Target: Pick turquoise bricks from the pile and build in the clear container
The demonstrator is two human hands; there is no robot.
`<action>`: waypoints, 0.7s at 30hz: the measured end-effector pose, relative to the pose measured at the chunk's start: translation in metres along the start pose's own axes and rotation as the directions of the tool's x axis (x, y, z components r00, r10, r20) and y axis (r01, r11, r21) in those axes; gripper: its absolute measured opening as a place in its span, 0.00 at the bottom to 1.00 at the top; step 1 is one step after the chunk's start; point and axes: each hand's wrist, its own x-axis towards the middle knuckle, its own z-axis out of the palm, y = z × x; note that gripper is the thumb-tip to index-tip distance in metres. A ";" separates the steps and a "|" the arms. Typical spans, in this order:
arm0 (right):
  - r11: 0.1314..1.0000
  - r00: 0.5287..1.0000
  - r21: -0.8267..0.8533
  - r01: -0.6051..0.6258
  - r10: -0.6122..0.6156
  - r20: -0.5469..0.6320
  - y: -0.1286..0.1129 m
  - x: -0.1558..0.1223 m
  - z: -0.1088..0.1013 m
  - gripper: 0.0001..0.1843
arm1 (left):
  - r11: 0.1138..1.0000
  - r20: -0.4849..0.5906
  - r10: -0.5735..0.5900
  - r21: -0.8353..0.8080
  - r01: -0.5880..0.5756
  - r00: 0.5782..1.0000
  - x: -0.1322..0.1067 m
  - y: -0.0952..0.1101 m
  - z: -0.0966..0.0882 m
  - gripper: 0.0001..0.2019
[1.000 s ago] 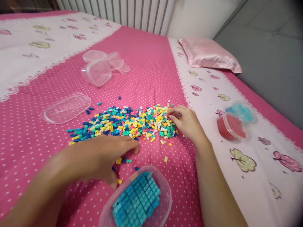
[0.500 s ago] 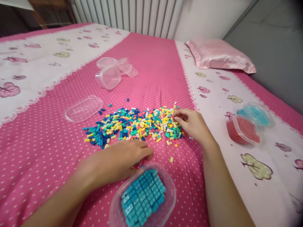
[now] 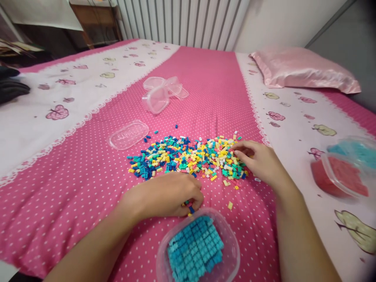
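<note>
A spread-out pile of small plastic building bricks (image 3: 194,156) in blue, teal, yellow, white and coral lies on the pink bedspread. At its right end my right hand (image 3: 255,158) reaches in, thumb and fingertips drawn together among the bricks; what they pinch is too small to make out. My left hand (image 3: 176,194) is curled in front of the pile, closed round a few coloured bricks that peek out below its fingers. Just nearer to me stands a clear plastic tub (image 3: 232,250), holding a sheet of joined teal and blue bricks (image 3: 195,246).
A clear lid (image 3: 128,135) lies left of the pile. Empty clear containers (image 3: 157,100) sit farther back. At right are a tub of red bricks (image 3: 337,176) and a tub of teal ones (image 3: 355,150). A pink pillow (image 3: 305,68) rests at the far right.
The view has shifted left, so everything appears farther right. My left hand has curled more tightly, with bricks now showing under its fingers. My right hand stays at the pile's right end.
</note>
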 end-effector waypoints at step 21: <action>1.000 1.000 -0.002 -0.005 0.005 0.006 0.002 -0.001 -0.003 0.10 | 0.984 -0.060 0.176 -0.019 -0.177 0.983 0.004 -0.005 -0.004 0.02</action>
